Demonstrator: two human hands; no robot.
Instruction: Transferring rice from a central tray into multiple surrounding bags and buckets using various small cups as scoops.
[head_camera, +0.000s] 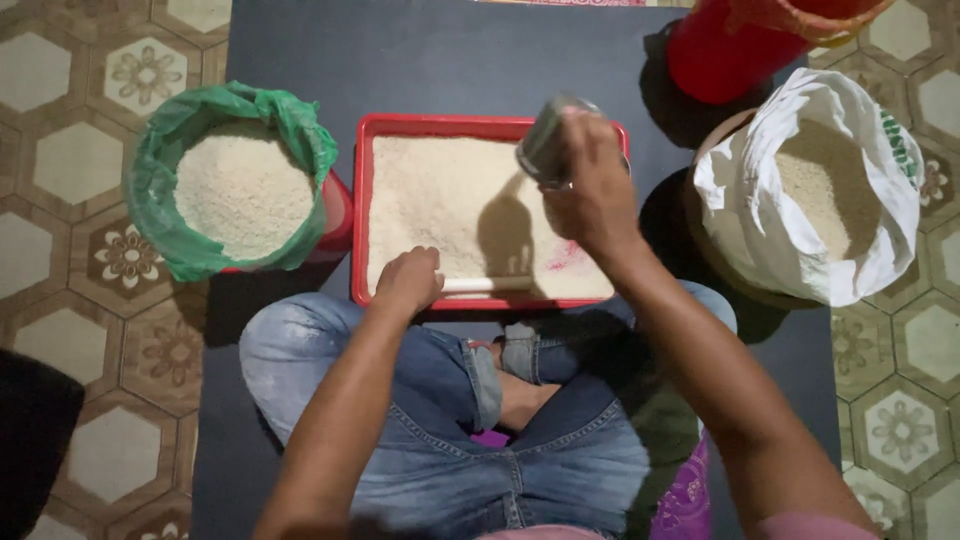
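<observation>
A red tray (362, 200) full of white rice sits between a green bag (160, 190) and a white bag (740, 200) of rice. The right hand (597, 190) is wrapped around a shiny cup (545, 148) over the tray. The left hand (408, 281) is closed on a white stick (490, 285) at the near edge

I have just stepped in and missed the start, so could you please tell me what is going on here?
A person sits cross-legged on a dark mat before a red tray spread with rice. The right hand holds a small metal cup tipped above the tray. The left hand rests at the near edge on a pale stick. A green-lined bucket and a white sack, both holding rice, flank the tray.
</observation>
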